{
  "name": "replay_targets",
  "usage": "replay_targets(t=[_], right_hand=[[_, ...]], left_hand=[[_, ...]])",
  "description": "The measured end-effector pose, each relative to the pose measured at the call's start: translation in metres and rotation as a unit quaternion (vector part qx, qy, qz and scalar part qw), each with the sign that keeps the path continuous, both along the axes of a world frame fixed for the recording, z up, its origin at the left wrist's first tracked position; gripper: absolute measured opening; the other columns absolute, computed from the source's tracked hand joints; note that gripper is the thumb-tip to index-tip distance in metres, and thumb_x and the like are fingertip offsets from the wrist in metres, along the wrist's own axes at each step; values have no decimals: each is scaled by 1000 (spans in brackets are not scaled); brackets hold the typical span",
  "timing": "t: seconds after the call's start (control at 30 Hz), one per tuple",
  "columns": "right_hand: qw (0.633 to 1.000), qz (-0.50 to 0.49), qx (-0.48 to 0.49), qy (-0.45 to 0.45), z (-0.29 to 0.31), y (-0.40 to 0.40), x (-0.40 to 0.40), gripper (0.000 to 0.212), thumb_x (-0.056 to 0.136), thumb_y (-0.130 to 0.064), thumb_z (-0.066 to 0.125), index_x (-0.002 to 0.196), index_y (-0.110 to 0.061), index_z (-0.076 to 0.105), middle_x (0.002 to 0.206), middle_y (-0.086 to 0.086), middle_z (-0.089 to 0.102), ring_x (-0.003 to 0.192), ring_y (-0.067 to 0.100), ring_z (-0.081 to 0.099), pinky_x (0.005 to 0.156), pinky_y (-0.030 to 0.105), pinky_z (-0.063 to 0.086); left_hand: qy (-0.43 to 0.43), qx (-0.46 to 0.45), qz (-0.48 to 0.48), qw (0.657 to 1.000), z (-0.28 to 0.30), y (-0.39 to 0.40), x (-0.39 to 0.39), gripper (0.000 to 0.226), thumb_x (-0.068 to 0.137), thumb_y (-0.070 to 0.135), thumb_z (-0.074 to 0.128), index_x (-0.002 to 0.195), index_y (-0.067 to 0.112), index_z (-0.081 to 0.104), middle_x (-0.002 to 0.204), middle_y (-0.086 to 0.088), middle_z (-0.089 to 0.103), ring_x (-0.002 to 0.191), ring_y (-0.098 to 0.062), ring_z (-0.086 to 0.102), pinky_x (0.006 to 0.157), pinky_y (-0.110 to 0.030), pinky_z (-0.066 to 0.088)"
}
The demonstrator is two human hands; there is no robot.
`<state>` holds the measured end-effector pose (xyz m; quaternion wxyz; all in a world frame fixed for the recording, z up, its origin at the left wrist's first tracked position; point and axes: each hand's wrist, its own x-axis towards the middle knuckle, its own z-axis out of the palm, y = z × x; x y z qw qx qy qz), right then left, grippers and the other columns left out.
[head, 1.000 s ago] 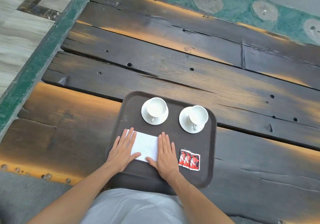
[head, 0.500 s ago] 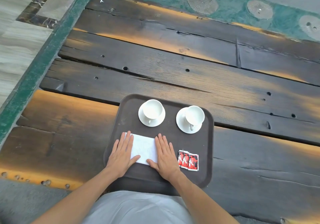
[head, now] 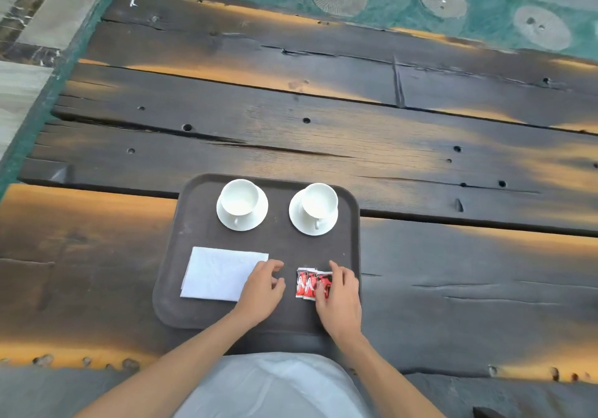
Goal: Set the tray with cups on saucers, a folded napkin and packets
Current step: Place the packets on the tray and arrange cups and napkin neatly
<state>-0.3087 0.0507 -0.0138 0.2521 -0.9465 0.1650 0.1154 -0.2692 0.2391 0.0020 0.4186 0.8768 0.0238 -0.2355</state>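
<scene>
Two cups on saucers (head: 242, 205) (head: 314, 208) occupy the upper half of the dark tray (head: 194, 223), folded napkin (head: 220, 273) lower left, three red packets (head: 309, 283) lower right. Left hand (head: 262, 288) loosely curled, empty, overlapping the napkin's corner; right hand (head: 339, 291), fingers spread flat on the packets. Risk: a sideways nudge could fan the packets or skew the napkin; scorched plank surface (head: 323, 132), green patterned floor upper frame.

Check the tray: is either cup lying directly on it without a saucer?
No, the left cup and right cup each stand on a white saucer.
</scene>
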Motion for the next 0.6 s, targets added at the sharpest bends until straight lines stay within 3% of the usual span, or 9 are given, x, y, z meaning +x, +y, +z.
replay_targets(t=[0.07,0.27,0.37,0.6], right_hand=[[999,-28,14,15,-1,-6,-6,51,98,-35,54,146,-22,43,134,0,47,122,21,48,88,38,54],[996,-47,75,28,-7,-9,-17,49,100,-33,54,148,-24,47,131,-1,41,117,17,48,94,35,52],[993,-61,97,16,-9,-4,-16,46,99,-32,56,144,-24,51,129,1,41,110,17,51,94,35,52],[993,-20,118,11,-10,6,-14,42,97,-37,59,138,-36,53,124,-4,44,109,16,51,85,30,52]], left_hand=[[62,-10,20,998,-4,-18,1,38,94,14,58,132,11,55,125,-7,59,86,-11,63,90,-25,47],[159,-47,85,983,-12,-49,-4,34,91,15,61,126,16,59,116,-3,68,99,-17,65,90,-31,52],[166,-46,96,980,-10,-56,-6,36,90,14,61,126,18,60,109,0,70,101,-16,66,95,-36,53],[157,-51,113,980,-4,-62,-9,37,91,16,58,127,23,64,108,6,73,97,-5,67,95,-27,50]])
